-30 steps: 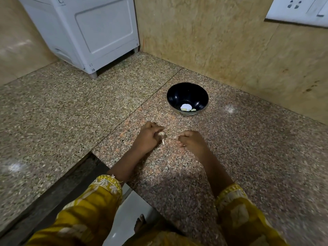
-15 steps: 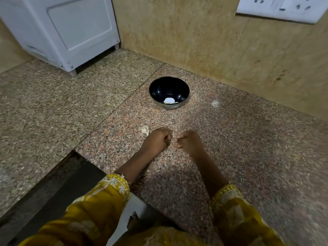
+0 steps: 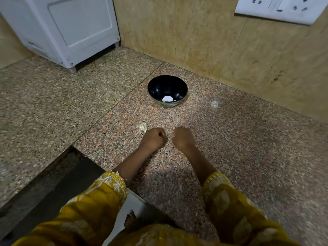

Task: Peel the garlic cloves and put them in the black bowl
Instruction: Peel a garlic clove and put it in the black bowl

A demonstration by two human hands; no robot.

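Grip contents hidden: left hand (image 3: 152,139) and right hand (image 3: 183,138) curled, nearly touching.

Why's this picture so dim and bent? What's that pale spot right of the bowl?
Head view: wide-angle lens bends the wall edges; dim light, the person shadows the counter; the pale spot looks like glare; right hand slightly blurred.

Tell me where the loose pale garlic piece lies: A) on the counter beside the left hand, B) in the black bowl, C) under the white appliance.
A: the garlic piece lies on the counter right beside the left hand, short of the black bowl.
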